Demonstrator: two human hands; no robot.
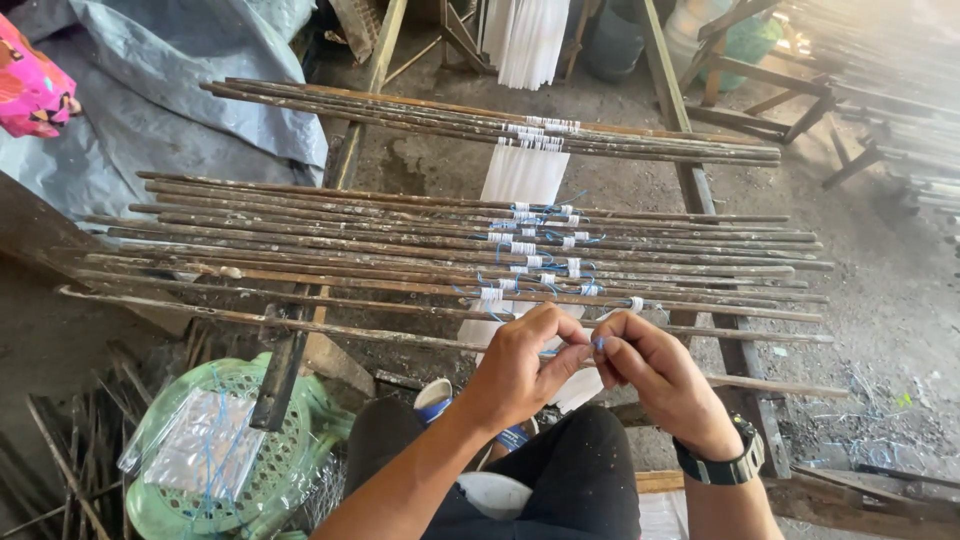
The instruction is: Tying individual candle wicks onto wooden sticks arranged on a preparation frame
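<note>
My left hand (pixel 525 365) and my right hand (pixel 650 372) meet just below the nearest wooden stick, pinching a thin blue string (pixel 572 350) between fingertips. Above them a row of long weathered wooden sticks (pixel 400 262) lies across a frame, each wrapped with white thread bundles (pixel 522 248) tied with blue string. White strands hang down below the sticks. My right wrist wears a dark watch (pixel 722 465). A second group of sticks (pixel 480 122) lies farther back with more white thread hanging beneath.
A green plastic basket (pixel 295 450) with a clear bag of blue strings sits at lower left. A grey tarp (pixel 150 90) covers the upper left, beside a person's pink sleeve (pixel 30 85). Wooden racks stand at upper right.
</note>
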